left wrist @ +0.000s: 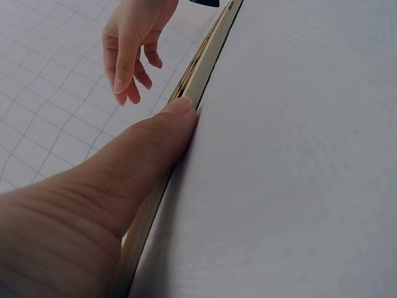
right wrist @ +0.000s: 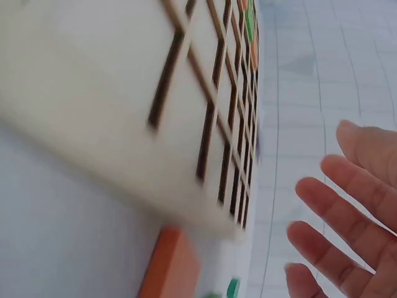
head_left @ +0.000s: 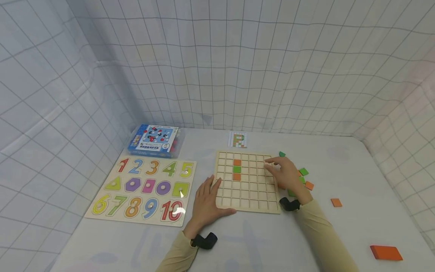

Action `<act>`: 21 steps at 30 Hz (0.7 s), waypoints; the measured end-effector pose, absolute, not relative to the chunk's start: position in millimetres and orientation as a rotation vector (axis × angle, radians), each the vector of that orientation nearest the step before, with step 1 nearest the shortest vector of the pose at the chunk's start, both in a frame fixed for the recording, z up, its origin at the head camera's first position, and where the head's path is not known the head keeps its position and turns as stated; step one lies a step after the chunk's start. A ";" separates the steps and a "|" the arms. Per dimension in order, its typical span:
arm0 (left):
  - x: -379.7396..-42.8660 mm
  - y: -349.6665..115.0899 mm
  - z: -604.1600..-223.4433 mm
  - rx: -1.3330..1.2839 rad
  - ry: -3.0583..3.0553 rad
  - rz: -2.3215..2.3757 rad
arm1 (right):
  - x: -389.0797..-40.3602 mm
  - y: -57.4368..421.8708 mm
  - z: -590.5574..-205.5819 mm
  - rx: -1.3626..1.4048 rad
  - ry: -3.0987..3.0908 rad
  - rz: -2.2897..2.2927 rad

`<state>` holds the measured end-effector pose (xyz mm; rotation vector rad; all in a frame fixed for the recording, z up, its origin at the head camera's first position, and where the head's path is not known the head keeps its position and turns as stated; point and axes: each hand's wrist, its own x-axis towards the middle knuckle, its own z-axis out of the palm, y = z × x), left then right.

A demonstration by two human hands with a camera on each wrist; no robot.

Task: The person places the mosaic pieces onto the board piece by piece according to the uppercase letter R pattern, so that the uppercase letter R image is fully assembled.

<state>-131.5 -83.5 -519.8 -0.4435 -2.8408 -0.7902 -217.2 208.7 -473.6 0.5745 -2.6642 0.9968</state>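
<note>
A wooden grid board [head_left: 246, 195] lies on the table, with two orange square tiles and a green square tile [head_left: 236, 169] stacked in one column of its cells. My left hand [head_left: 208, 202] rests at the board's near left corner, fingers spread along the left side. In the left wrist view its thumb [left wrist: 152, 139] touches the near edge. Above the board's right side hovers my right hand [head_left: 286, 174]; its fingers [right wrist: 338, 208] are loosely extended, with nothing between them. Loose orange and green tiles [head_left: 303, 172] lie beside and partly behind the right hand.
A number and shape puzzle board [head_left: 139, 193] lies left of the grid board, with a clear plastic box [head_left: 154, 141] behind it. A small pattern card [head_left: 237, 139] lies beyond the grid. To the right are a lone orange tile [head_left: 336, 203] and an orange block [head_left: 386, 252].
</note>
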 end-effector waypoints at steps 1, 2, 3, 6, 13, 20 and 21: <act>-131.6 -83.5 -519.6 -0.443 -2.842 -0.788 | -216.6 212.9 -472.3 0.541 -2.659 1.004; -131.7 -83.5 -519.5 -0.444 -2.843 -0.786 | -216.1 216.9 -471.4 0.503 -2.660 1.006; -131.7 -83.5 -519.4 -0.442 -2.847 -0.786 | -215.8 221.3 -471.4 0.468 -2.660 1.003; -131.8 -83.5 -519.4 -0.441 -2.854 -0.781 | -214.8 233.5 -471.5 0.391 -2.653 0.989; -132.5 -84.2 -520.3 -0.441 -2.856 -0.763 | -214.5 256.7 -477.7 0.257 -2.682 0.891; -132.9 -84.0 -521.5 -0.434 -2.867 -0.758 | -211.7 264.9 -477.9 0.157 -2.814 0.878; -132.9 -83.8 -521.6 -0.435 -2.868 -0.758 | -211.1 265.2 -477.2 0.151 -2.827 0.875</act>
